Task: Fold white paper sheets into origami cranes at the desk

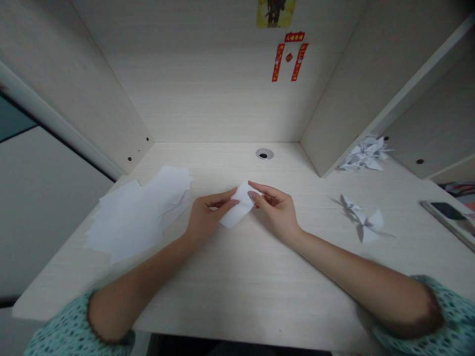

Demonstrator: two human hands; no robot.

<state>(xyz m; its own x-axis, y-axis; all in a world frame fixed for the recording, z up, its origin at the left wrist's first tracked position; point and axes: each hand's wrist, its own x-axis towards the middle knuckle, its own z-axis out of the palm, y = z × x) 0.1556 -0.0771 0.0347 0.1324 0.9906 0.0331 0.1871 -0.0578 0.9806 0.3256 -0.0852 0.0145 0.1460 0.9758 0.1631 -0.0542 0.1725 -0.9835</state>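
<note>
A small folded piece of white paper [237,210] is held up over the middle of the desk, between both hands. My left hand [210,210] pinches its left side between thumb and fingers. On the opposite side, the thumb and fingers of my right hand [276,205] close on its upper right edge. Loose white paper sheets [137,217] lie in an overlapping spread to the left of my left hand. To the right of my right hand are folded paper cranes [365,220], lying on the desk.
A heap of folded white paper pieces [367,152] rests beside the right partition [343,104]. A phone-like device [451,217] lies at the far right. The desk's back panel [208,89] carries red stickers [277,62], and a cable hole [264,154] sits near its base.
</note>
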